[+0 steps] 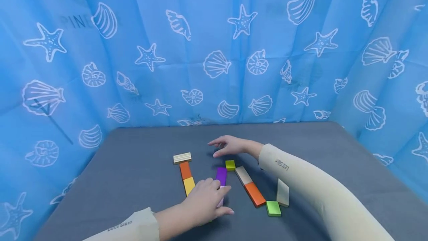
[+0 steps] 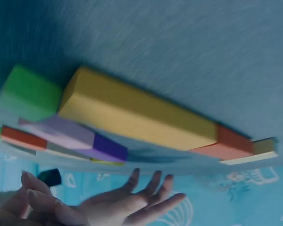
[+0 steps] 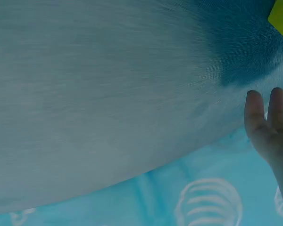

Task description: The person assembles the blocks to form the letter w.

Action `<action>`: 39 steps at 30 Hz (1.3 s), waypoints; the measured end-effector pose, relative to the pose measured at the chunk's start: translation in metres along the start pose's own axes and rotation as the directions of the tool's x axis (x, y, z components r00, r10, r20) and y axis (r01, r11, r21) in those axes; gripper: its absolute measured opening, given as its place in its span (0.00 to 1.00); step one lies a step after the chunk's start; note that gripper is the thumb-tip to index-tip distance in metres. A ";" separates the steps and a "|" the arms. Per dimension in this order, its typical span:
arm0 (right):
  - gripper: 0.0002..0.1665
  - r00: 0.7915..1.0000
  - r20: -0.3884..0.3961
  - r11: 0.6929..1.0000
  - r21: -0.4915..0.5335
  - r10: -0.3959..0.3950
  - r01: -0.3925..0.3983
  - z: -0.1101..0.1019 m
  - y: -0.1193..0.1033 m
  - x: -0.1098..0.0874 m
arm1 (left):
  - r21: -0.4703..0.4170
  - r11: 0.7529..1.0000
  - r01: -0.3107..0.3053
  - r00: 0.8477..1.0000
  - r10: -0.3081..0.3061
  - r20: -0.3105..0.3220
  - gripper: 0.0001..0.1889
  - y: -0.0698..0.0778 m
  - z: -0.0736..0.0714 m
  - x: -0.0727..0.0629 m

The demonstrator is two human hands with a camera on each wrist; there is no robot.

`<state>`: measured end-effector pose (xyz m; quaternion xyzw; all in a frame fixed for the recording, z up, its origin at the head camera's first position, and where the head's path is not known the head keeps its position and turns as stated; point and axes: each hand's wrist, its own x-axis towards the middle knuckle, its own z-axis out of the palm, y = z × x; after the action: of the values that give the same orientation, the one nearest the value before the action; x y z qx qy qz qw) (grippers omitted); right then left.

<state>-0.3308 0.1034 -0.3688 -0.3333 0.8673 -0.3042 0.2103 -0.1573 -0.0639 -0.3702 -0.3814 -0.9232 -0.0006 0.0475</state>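
Observation:
My left hand (image 1: pixel 205 202) hovers at the near end of the block rows with thumb and index finger apart, holding nothing. It partly hides a lilac block (image 1: pixel 221 196) and a yellow block (image 1: pixel 188 186). In the left wrist view, a green block (image 2: pixel 30 94) touches the end of that yellow block. Beyond the yellow one come an orange block (image 1: pixel 185 170) and a ridged beige block (image 1: pixel 182 158) set crosswise. A purple block (image 1: pixel 221 176) adjoins the lilac one. My right hand (image 1: pixel 232 146), fingers loosely bent and holding nothing, is raised above the cloth behind a yellow-green block (image 1: pixel 230 165).
Right of the yellow-green block, a beige block (image 1: pixel 243 175) and an orange block (image 1: pixel 255 195) slant toward a light green block (image 1: pixel 273 208). Another beige block (image 1: pixel 282 192) stands beside my right sleeve. Grey cloth (image 1: pixel 140 166) covers the table; a blue shell-patterned curtain (image 1: pixel 187 66) hangs around it.

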 end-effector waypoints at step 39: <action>0.15 0.996 -0.080 0.997 -0.065 0.043 -0.048 -0.008 -0.019 0.024 | 0.037 0.983 0.182 0.983 -0.181 -0.030 0.31 -0.028 0.018 -0.029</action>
<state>-0.3434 0.0779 -0.3546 -0.3080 0.8920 -0.2829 0.1714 -0.1581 -0.1039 -0.3897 -0.2945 -0.9533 0.0085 0.0672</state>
